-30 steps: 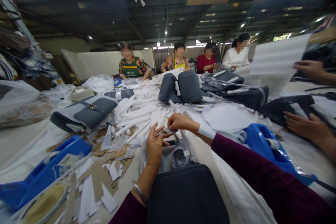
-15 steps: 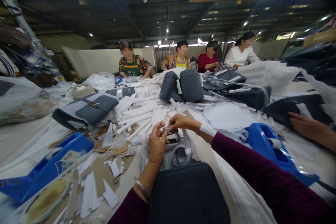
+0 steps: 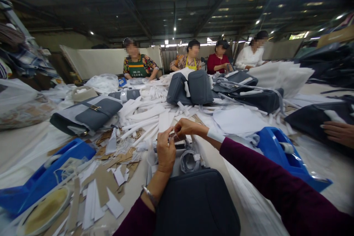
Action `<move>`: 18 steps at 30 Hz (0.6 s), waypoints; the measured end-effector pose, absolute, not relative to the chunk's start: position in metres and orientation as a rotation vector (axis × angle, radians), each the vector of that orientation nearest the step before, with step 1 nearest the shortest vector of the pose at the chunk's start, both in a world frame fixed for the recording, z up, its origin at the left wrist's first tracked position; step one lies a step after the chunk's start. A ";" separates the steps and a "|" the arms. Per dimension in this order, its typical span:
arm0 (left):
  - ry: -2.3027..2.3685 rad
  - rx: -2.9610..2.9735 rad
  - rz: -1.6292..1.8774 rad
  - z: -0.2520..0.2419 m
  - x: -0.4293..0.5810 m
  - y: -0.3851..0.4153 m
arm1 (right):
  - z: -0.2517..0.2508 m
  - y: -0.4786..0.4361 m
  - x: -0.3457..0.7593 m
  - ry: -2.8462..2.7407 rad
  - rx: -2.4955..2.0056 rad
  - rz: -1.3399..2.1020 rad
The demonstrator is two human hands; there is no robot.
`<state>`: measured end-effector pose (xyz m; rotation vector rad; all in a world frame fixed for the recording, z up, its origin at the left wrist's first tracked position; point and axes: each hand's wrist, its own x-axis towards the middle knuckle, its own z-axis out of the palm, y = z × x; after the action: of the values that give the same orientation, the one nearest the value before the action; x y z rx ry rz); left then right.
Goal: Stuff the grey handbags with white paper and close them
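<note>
A dark blue-grey bag (image 3: 197,202) lies directly in front of me. Past its top edge sit a plastic-wrapped coil (image 3: 190,161) and other dark hardware or straps. My left hand (image 3: 166,151) wears a silver bangle, its fingers pinched just above these parts. My right hand (image 3: 188,127) meets it there, thumb and finger closed. Between the fingertips runs a thin pale band (image 3: 173,132), perhaps string or elastic; its ends are hidden. A small brownish piece shows below the fingers, too covered to name.
Blue tape dispensers (image 3: 284,155) flank me on both sides. Cardboard and white strips (image 3: 99,188) are scattered at left near a round dish (image 3: 47,208). White rolls and several grey bags (image 3: 200,86) pile ahead. A co-worker's hand (image 3: 340,132) touches a dark bag at right. Several people sit opposite.
My fingertips have shifted slightly, and a thin pale band now shows between them. At right, the co-worker's hand and dark bag have moved farther right. The view has tilted down a little.
</note>
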<state>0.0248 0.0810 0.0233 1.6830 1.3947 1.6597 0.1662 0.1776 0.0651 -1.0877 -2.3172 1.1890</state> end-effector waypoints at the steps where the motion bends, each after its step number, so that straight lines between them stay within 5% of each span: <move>1: 1.506 1.763 1.701 0.024 0.025 0.080 | 0.066 0.177 0.166 -2.303 -1.035 1.222; 7: 1.664 1.792 1.472 0.025 0.022 0.079 | 0.077 0.175 0.182 -2.198 -0.891 1.513; 13: 1.365 1.708 1.616 0.028 0.025 0.079 | 0.085 0.167 0.187 -2.326 -0.857 1.332; 18: 1.239 1.709 1.430 0.016 0.029 0.090 | 0.055 0.182 0.193 -1.554 -1.173 1.534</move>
<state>0.0287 0.0899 0.0156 1.7091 1.2391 1.4304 0.1930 0.1819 0.0546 -1.1734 -1.5542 1.5345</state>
